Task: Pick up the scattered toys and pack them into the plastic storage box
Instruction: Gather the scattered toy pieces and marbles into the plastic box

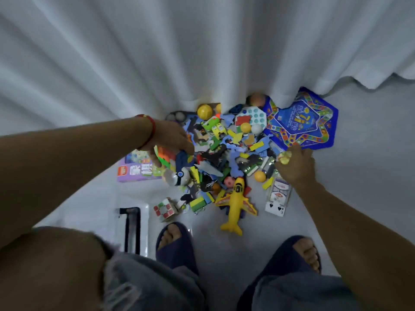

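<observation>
A heap of small toys (224, 153) lies on the pale floor against a white curtain. My left hand (173, 138) grips a bright multicoloured cube (165, 157) at the heap's left edge. My right hand (296, 164) pinches a small yellowish ball (284, 157) at the heap's right side. A yellow toy plane (235, 203) lies at the front of the heap, a white-and-red cube (164, 209) to its left. The clear plastic storage box (143, 212), with a black handle, stands at the lower left, partly behind my knee.
A blue star-shaped game board (301, 122) lies at the right under the curtain hem (202, 95). A purple box (137, 170) rests left of the heap. Playing cards (278, 198) lie below my right hand. My slippered feet (175, 245) stand close in front.
</observation>
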`<state>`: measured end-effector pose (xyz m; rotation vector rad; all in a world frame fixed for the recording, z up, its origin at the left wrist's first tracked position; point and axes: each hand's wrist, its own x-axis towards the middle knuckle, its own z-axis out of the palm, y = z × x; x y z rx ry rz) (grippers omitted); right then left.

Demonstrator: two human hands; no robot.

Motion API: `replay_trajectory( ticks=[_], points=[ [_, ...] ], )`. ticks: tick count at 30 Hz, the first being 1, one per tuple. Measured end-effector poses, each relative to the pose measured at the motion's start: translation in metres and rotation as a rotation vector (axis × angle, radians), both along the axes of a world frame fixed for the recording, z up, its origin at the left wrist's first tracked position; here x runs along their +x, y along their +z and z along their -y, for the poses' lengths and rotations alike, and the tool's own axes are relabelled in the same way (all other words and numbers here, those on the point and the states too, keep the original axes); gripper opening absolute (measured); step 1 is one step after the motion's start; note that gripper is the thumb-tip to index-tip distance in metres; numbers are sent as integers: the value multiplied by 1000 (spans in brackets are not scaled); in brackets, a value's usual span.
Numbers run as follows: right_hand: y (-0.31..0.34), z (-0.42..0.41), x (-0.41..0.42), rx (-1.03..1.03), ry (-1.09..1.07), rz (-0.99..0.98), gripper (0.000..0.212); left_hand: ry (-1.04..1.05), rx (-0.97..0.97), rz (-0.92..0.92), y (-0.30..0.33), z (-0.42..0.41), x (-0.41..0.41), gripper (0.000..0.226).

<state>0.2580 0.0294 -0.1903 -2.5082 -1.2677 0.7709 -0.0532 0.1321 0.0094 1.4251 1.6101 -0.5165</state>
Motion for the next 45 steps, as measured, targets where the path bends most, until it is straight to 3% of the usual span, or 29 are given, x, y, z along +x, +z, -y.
replay_trajectory(
  ticks=[2, 4, 8, 12, 17, 21, 28, 31, 36, 39, 42, 45],
  points=[
    [30, -8, -31, -2, 28, -255, 70, 139, 65, 108, 19, 14, -42, 32],
    [75, -16, -79, -131, 186, -441, 69, 436, 166, 262, 25, 37, -89, 29],
    [171, -16, -207, -230, 710, -572, 56, 950, 282, 424, 29, 108, -175, 24],
    [208, -13, -323, -289, 927, -803, 56, 1207, 297, 440, 14, 177, -244, 25],
    [184, 0, -410, -383, 953, -742, 42, 1654, 199, 602, -35, 232, -292, 32],
    [179, 5, -398, -319, 928, -650, 18, 1789, 175, 661, -69, 250, -301, 29],
    [183, 11, -352, -237, 971, -425, 19, 1646, 284, 543, -70, 232, -294, 18],
    [177, 11, -331, -208, 929, -363, 19, 1539, 354, 448, -54, 214, -279, 24],
    [145, 3, -295, -163, 810, -146, 24, 1237, 591, 515, -31, 180, -218, 16],
    [117, -3, -275, -225, 834, 8, 28, 914, 737, 498, -33, 163, -172, 14],
    [84, -9, -269, -225, 904, 42, 39, 299, 990, 167, -56, 150, -150, 14],
    [52, -19, -278, -186, 987, 84, 66, -189, 981, -120, -91, 133, -148, 27]
  ],
)
